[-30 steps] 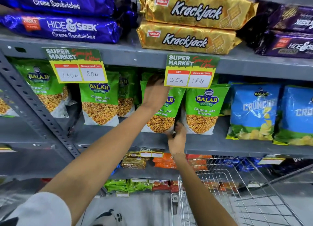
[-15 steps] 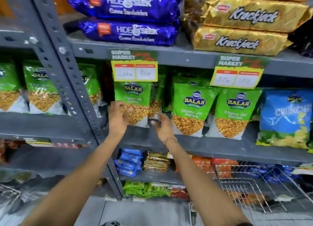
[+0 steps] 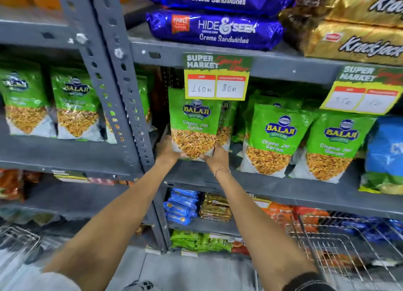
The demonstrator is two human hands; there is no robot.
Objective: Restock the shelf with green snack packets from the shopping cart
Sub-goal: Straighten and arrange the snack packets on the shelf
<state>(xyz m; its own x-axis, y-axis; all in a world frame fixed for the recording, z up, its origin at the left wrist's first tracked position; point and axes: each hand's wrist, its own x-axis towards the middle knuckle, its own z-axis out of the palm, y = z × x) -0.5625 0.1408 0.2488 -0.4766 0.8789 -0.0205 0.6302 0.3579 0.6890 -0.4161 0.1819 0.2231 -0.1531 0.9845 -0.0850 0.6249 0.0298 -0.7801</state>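
Observation:
A green Balaji snack packet [image 3: 194, 124] stands upright at the left end of the grey shelf [image 3: 283, 186], under a yellow price tag. My left hand [image 3: 166, 148] grips its lower left corner and my right hand [image 3: 217, 157] grips its lower right corner. Two more green packets [image 3: 277, 138] stand to the right on the same shelf, with others behind them. The wire shopping cart [image 3: 340, 247] sits at the lower right; no green packets are visible in it.
A perforated grey upright [image 3: 122, 94] stands just left of my hands. More green packets [image 3: 74, 107] fill the bay beyond it. Blue crisp bags [image 3: 386, 151] stand at the right. Blue and gold biscuit packs lie on the shelf above. Lower shelves hold small packs.
The view swung left. My hands left the middle packet, crossed to the leftmost packet under the 160/80 tag, and closed on its bottom corners.

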